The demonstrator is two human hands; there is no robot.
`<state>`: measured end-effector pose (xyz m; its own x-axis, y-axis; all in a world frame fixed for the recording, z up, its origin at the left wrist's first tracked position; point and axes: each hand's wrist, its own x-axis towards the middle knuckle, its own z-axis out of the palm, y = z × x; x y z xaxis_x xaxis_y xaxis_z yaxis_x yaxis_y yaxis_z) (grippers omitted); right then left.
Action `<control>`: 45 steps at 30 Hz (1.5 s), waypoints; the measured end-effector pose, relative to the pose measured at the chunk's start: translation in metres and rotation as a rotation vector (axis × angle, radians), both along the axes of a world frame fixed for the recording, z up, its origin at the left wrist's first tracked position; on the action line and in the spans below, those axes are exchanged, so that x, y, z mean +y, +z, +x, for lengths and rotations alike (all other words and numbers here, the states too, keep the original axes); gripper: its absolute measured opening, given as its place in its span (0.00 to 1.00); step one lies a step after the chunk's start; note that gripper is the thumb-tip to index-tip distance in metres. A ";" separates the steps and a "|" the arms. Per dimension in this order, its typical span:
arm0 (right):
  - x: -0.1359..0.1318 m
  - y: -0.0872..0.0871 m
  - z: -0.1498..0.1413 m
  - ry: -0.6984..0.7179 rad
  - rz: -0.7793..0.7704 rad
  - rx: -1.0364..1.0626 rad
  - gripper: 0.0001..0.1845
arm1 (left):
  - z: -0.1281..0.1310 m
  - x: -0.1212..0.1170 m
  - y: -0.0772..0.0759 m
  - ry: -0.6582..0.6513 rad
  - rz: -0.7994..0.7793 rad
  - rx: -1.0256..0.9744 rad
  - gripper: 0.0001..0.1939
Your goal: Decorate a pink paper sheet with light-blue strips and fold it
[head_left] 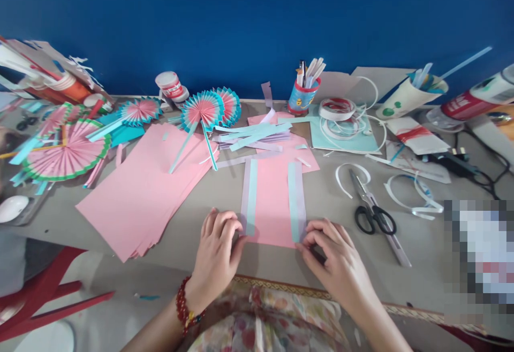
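A pink paper sheet lies flat in front of me, with a light blue strip and a lavender strip along each long side. My left hand, wearing a red bead bracelet, pinches the sheet's lower left edge at the lavender strip. At the lower right corner, my right hand has its thumb and fingers closed on the edge. Loose light blue and lavender paper strips overlap just beyond the sheet's far end. Black-handled scissors rest to the right of my right hand, over a thin pale strip.
To the left lie a stack of pink paper and several pleated paper fans. Behind stand a pen cup and a white tub. Tape rolls, white ribbon and a paper cup are right.
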<state>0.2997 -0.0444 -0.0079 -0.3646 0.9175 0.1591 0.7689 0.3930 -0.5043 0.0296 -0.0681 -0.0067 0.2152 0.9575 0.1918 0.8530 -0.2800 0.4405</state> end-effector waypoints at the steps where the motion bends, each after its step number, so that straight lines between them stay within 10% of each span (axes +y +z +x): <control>1: 0.000 0.001 0.000 -0.005 -0.015 -0.004 0.05 | 0.000 0.000 0.000 -0.001 0.000 -0.001 0.06; 26: -0.002 -0.001 0.012 0.120 -0.025 0.039 0.20 | -0.006 -0.001 -0.005 -0.049 -0.034 -0.018 0.12; 32: -0.005 -0.004 0.013 0.168 0.006 -0.047 0.34 | -0.009 0.005 0.002 -0.255 -0.038 0.075 0.31; 45: -0.002 0.000 0.010 0.223 0.126 -0.171 0.30 | -0.021 0.020 0.008 -0.552 -0.020 0.298 0.33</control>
<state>0.3102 -0.0464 -0.0076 -0.5857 0.7890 0.1853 0.7266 0.6125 -0.3114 0.0090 -0.0484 0.0010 0.7206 0.6926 0.0312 0.6717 -0.7086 0.2160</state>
